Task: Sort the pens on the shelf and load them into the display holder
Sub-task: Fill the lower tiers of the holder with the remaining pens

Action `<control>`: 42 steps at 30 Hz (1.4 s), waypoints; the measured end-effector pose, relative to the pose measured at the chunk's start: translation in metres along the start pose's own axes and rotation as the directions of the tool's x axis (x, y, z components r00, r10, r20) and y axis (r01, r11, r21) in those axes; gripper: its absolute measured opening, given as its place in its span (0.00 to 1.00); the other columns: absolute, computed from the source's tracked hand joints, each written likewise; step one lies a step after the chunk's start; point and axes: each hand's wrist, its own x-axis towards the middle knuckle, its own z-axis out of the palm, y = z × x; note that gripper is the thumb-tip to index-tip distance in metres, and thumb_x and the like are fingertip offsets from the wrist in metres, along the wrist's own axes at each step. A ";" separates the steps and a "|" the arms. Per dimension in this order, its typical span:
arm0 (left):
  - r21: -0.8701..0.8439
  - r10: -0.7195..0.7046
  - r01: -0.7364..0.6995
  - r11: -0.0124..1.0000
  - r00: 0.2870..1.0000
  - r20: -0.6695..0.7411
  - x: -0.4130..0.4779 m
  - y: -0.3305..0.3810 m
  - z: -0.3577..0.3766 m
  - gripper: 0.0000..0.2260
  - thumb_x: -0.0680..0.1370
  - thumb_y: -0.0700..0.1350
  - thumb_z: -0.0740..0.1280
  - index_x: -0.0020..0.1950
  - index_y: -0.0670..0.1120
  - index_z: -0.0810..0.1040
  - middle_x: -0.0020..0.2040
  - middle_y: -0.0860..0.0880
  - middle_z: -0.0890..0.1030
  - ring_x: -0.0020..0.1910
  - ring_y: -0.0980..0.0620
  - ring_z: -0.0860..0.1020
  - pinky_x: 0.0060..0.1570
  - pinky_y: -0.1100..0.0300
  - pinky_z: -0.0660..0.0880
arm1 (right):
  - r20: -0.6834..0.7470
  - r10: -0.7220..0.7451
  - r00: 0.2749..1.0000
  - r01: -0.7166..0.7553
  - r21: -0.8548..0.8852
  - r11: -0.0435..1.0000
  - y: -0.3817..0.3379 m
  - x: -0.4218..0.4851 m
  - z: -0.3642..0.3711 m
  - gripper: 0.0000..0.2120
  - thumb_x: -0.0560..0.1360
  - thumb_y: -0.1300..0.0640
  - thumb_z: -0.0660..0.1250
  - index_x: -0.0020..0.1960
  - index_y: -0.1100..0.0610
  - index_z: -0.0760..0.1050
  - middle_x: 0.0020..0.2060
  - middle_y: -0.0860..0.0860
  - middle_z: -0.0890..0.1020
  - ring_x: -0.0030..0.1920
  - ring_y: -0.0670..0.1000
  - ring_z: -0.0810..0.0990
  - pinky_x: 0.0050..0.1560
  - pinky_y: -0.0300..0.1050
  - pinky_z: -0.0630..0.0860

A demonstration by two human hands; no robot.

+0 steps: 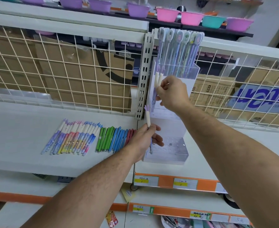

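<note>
A clear tiered display holder stands on the white shelf; tall pastel pens fill its top tier. My right hand pinches two white-capped purple pens upright at the middle tier's left side. My left hand grips one white-capped purple pen upright over the lowest tier. On the shelf to the left lie rows of white-capped patterned pens, green pens, blue pens and a few red pens, the red ones partly hidden by my left hand.
A slotted metal upright runs just left of the holder. Wire grids with cardboard boxes behind them back the shelf. Coloured plastic bowls sit on the top shelf. Orange price strips line the shelf's front edge.
</note>
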 end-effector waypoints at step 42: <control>0.246 -0.033 0.001 0.969 0.992 0.125 -0.003 0.010 -0.001 0.12 0.71 0.49 0.67 0.53 0.47 0.76 0.42 0.46 0.85 0.47 0.45 0.84 0.65 0.45 0.71 | 0.105 0.012 0.994 -0.006 -0.064 0.998 0.009 -0.036 -0.012 0.10 0.81 0.52 0.63 0.46 0.57 0.73 0.36 0.53 0.85 0.30 0.50 0.85 0.27 0.44 0.76</control>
